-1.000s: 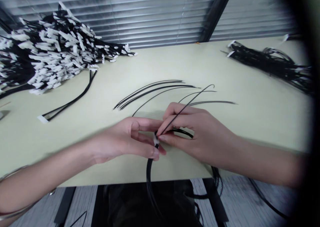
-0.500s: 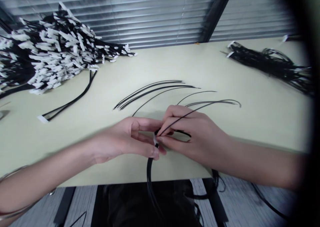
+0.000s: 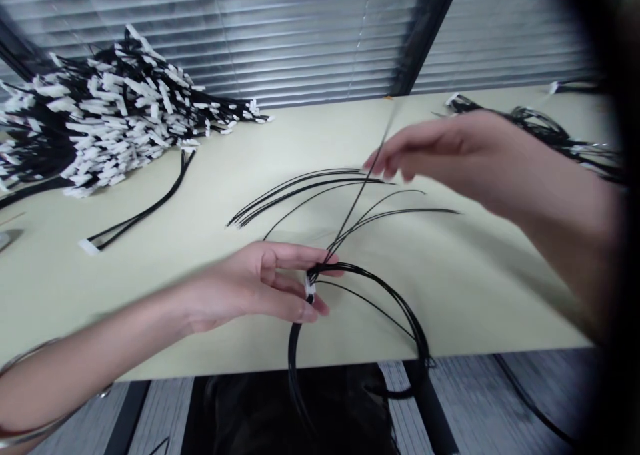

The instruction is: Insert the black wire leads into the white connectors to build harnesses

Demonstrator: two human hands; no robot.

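Observation:
My left hand (image 3: pixel 260 281) is closed on a small white connector (image 3: pixel 310 285), held between thumb and fingers just above the table. Black wires (image 3: pixel 395 291) run from the connector in a loop to the right and down past the table's edge. A few thin loose wires (image 3: pixel 367 221) fan up and right from it. My right hand (image 3: pixel 430 148) is raised off to the upper right, fingers stretched out and slightly blurred. One straight thin wire (image 3: pixel 356 205) rises from the connector past its fingertips. The thumb of that hand is hidden.
Several loose black wires (image 3: pixel 295 191) lie mid-table. A big heap of black cables with white connectors (image 3: pixel 115 115) fills the back left, with one cable (image 3: pixel 150 208) in front. Another cable bundle (image 3: pixel 535 125) lies at the back right. Window blinds (image 3: pixel 300 35) stand behind.
My right hand has left the connector and moved up and right. One thin wire, curved to the right before, now stands nearly straight up. My left hand still holds the connector.

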